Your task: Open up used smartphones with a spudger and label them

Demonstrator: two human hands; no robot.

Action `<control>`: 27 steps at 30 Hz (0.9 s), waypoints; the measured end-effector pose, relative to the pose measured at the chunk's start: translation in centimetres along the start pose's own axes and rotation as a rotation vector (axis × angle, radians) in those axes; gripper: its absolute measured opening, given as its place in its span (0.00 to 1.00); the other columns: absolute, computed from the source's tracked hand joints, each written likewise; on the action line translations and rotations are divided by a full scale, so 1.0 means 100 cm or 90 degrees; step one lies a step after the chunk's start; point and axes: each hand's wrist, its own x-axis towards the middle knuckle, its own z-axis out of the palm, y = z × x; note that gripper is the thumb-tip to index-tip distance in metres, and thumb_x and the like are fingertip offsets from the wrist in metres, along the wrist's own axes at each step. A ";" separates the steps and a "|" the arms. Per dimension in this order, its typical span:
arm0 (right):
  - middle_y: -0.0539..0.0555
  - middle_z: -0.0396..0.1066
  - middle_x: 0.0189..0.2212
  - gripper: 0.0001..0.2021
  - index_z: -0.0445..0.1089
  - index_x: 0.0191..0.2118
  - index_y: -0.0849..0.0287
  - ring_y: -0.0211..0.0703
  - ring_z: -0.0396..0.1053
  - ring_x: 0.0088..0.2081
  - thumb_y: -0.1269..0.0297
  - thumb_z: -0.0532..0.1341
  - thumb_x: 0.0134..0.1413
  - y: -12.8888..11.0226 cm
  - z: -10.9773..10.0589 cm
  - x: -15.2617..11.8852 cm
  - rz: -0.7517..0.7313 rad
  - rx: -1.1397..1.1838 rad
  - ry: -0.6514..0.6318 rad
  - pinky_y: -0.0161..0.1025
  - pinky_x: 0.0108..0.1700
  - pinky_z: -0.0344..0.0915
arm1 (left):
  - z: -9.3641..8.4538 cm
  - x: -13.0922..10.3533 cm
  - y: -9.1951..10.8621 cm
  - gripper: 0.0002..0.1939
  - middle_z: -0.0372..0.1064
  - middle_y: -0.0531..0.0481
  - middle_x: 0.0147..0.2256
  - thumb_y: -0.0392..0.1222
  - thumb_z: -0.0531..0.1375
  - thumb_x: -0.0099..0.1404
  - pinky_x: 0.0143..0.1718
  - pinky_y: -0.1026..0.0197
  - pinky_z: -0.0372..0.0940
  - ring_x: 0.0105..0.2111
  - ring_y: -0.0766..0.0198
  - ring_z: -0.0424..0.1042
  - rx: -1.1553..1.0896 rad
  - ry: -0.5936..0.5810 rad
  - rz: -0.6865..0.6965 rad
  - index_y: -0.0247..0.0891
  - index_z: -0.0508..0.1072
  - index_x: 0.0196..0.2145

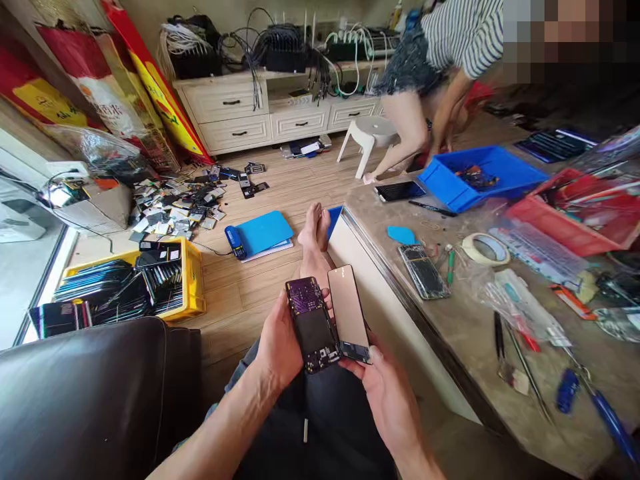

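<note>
Wooden floor (240, 287) shows past our lap (345, 427). Above our lap, the opened phone (311, 323) lies in our left hand (281, 341), which curls around its side. Our right hand (389, 380) pinches the low end of a flat screen (349, 307), just beside the phone.

The phone frame (311, 327) is black and purple, the panel (349, 308) mostly beige, the shirt (440, 33) striped.

No text can be read for certain; marks on the tall red, white and gold bag (113, 100) and the long red-and-yellow leaning panel (159, 87) are too small to make out.
</note>
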 end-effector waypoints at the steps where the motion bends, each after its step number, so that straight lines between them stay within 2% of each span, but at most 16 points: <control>1: 0.55 0.78 0.52 0.19 0.77 0.56 0.50 0.53 0.73 0.51 0.51 0.64 0.63 0.000 0.000 0.000 0.000 0.001 0.003 0.46 0.46 0.75 | 0.000 -0.002 0.000 0.28 0.78 0.37 0.48 0.56 0.48 0.75 0.56 0.44 0.69 0.48 0.49 0.78 0.002 0.001 -0.001 0.33 0.72 0.59; 12: 0.56 0.77 0.55 0.20 0.77 0.56 0.50 0.54 0.73 0.53 0.50 0.64 0.63 -0.002 0.000 -0.001 -0.007 -0.014 -0.011 0.45 0.47 0.75 | -0.007 -0.005 0.000 0.27 0.78 0.37 0.47 0.56 0.51 0.74 0.52 0.44 0.71 0.46 0.48 0.78 0.022 -0.008 0.018 0.34 0.73 0.57; 18: 0.60 0.80 0.49 0.21 0.79 0.52 0.54 0.57 0.77 0.48 0.48 0.67 0.59 -0.007 -0.004 -0.001 -0.013 -0.006 0.018 0.49 0.45 0.76 | -0.008 -0.010 0.004 0.34 0.78 0.34 0.47 0.62 0.49 0.72 0.52 0.42 0.70 0.47 0.45 0.78 0.035 -0.066 -0.054 0.30 0.73 0.58; 21: 0.62 0.79 0.51 0.22 0.78 0.53 0.55 0.59 0.77 0.50 0.47 0.67 0.59 -0.005 -0.021 -0.002 -0.009 -0.036 0.031 0.49 0.44 0.77 | -0.011 -0.011 0.007 0.35 0.77 0.34 0.48 0.64 0.50 0.71 0.52 0.42 0.70 0.48 0.44 0.77 0.050 -0.060 -0.049 0.32 0.73 0.59; 24: 0.61 0.78 0.54 0.24 0.77 0.56 0.53 0.60 0.77 0.52 0.46 0.67 0.59 0.001 -0.052 -0.009 -0.006 -0.124 0.059 0.49 0.46 0.77 | -0.017 -0.013 0.009 0.33 0.76 0.36 0.51 0.64 0.54 0.70 0.52 0.43 0.70 0.49 0.45 0.76 0.074 -0.051 -0.011 0.35 0.73 0.59; 27: 0.62 0.77 0.55 0.27 0.75 0.59 0.53 0.60 0.78 0.51 0.43 0.65 0.59 0.007 -0.083 -0.019 0.032 -0.246 0.073 0.49 0.47 0.78 | -0.022 -0.017 0.008 0.31 0.73 0.38 0.55 0.63 0.59 0.67 0.51 0.47 0.70 0.50 0.48 0.75 0.125 -0.079 0.057 0.37 0.75 0.57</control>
